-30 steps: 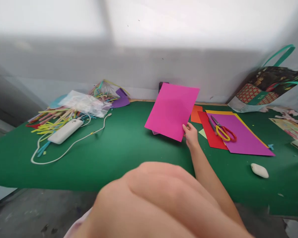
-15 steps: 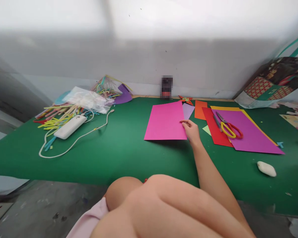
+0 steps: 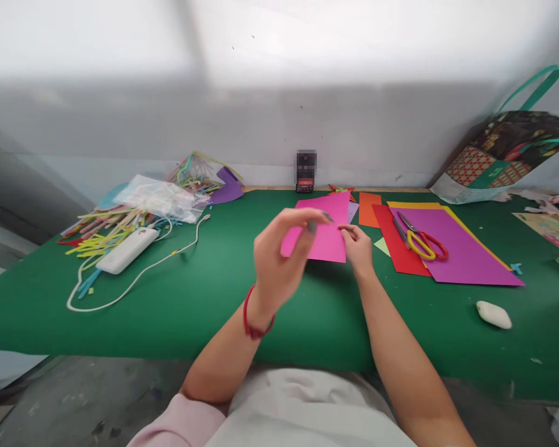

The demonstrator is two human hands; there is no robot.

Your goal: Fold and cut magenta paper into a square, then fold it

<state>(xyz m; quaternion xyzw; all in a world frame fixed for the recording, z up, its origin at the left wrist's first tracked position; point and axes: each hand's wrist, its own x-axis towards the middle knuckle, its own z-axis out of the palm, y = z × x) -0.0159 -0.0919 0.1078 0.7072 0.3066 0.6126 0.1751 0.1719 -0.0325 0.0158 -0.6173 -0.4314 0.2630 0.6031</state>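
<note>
Half a second ago only our right hand was at the magenta paper sheet; now our left hand has come in before it, so both seem placed to handle it. The right thumb and fingers pinch its right edge above the green tabletop. The left thumb and forefinger curve slightly apart, apparently holding nothing; whether they touch the paper we cannot tell.
</note>
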